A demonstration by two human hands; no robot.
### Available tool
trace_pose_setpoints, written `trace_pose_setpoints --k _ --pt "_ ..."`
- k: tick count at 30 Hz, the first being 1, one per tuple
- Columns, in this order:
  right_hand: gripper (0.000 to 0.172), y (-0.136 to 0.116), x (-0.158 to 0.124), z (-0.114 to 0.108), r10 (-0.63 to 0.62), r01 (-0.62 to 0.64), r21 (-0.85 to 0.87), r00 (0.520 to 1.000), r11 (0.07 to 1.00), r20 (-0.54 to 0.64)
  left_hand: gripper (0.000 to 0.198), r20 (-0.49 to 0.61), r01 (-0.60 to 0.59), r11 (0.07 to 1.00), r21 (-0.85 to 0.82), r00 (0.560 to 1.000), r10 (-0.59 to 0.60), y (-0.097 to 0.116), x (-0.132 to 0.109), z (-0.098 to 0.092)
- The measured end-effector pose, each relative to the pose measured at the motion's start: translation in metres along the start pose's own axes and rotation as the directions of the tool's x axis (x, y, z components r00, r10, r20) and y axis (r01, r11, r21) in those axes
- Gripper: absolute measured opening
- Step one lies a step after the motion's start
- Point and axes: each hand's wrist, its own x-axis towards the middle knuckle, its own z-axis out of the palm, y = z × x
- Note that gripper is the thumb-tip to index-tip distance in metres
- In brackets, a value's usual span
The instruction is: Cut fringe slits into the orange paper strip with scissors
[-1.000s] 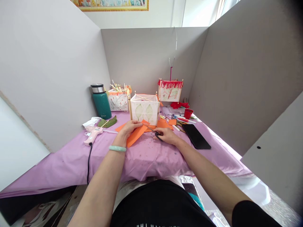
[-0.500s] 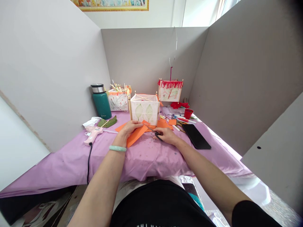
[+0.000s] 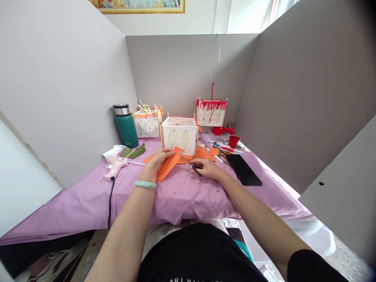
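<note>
My left hand (image 3: 158, 158) grips a folded strip of orange paper (image 3: 168, 166) just above the purple table cover (image 3: 182, 196); a pale green bangle sits on that wrist. My right hand (image 3: 205, 169) is closed round the handles of dark scissors (image 3: 189, 162), whose blades point left at the fringed far end of the strip. Right behind both hands stands a white paper lantern (image 3: 179, 135) with pressed leaves on its front and a wooden stick frame. More orange paper scraps (image 3: 205, 153) lie beside the lantern.
A pink glue gun (image 3: 115, 167) with a black cord lies at the left, near a green flask (image 3: 125, 125). A box of sticks (image 3: 147, 122), a red-fringed lantern (image 3: 211, 111), a red cup (image 3: 234, 141), pens and a black phone (image 3: 243, 169) stand behind and right. Grey partition walls enclose the table.
My left hand has tilted the orange strip slightly up and toward the lantern. The scissors stay at its fringed end, with the right hand barely shifted.
</note>
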Motion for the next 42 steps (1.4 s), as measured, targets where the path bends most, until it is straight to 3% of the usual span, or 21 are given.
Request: trace_pose_setpoints --k 16,25,33,42 --pt "0.043 0.0028 0.0010 0.0022 -0.006 0.006 -0.022 1.000 1.000 -0.010 0.031 -0.009 0.026 0.999 -0.033 1.000 -0.026 0.0041 -0.0050 0.0054" --pt "0.038 0.0015 0.0012 0.0010 0.014 -0.014 -0.023 1.000 1.000 -0.022 0.031 0.033 -0.013 1.000 0.002 0.999 0.013 -0.0008 0.0009 -0.0004" --pt "0.038 0.0023 0.0008 0.0015 0.009 -0.010 -0.045 1.000 0.999 -0.027 0.033 -0.033 0.042 0.999 -0.030 0.999 -0.043 0.0052 -0.0039 0.0052" --pt "0.040 0.0021 0.0003 0.0016 -0.002 0.001 -0.040 1.000 0.999 -0.025 0.034 0.035 0.040 0.998 0.041 0.999 -0.042 0.0036 -0.0048 0.0042"
